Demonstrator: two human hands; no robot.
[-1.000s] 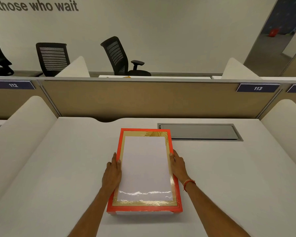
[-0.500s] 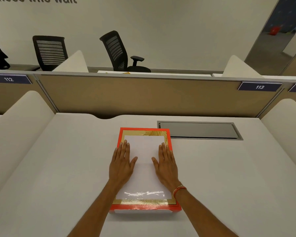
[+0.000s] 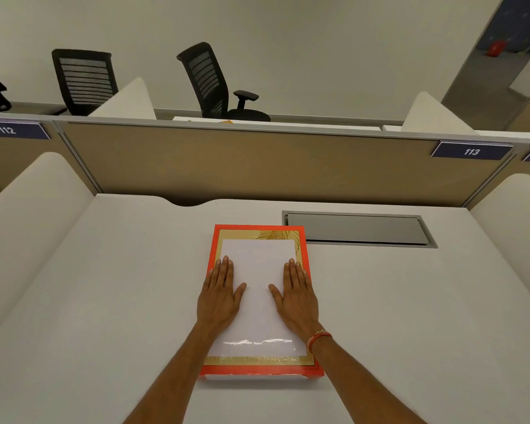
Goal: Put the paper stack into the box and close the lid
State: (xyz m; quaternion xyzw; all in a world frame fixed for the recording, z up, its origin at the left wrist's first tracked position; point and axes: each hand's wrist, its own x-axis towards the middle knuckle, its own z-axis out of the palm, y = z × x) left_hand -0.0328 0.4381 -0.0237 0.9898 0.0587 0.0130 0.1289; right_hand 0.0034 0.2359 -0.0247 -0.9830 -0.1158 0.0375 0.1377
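Box [image 3: 259, 370] sits on the white worktop [image 3: 104, 301], just in front of the person, with its far right corner beside a grey cable hatch [image 3: 357, 229]. The lid [image 3: 251, 232], orange-edged with a gold border and a glossy white middle, lies on top of it; the paper stack cannot be seen, so presumably it is already inside. A thin white strip shows under the lid's near edge, so I judge the lid may not be fully seated there.

Both hands are flat and spread, palms down on the lid: the left hand [image 3: 219, 296] along its left side, the right hand [image 3: 297, 296] along its right, thumbs pointing inward, nothing pinched.

The lid looks like stiff card, light, and slick on its shiny face, so palms could slide. Pressure would best go near the edges and corners, where the walls carry it, not on the middle panel, which might flex. To lift or shift the box, the long sides offer the surest hold.
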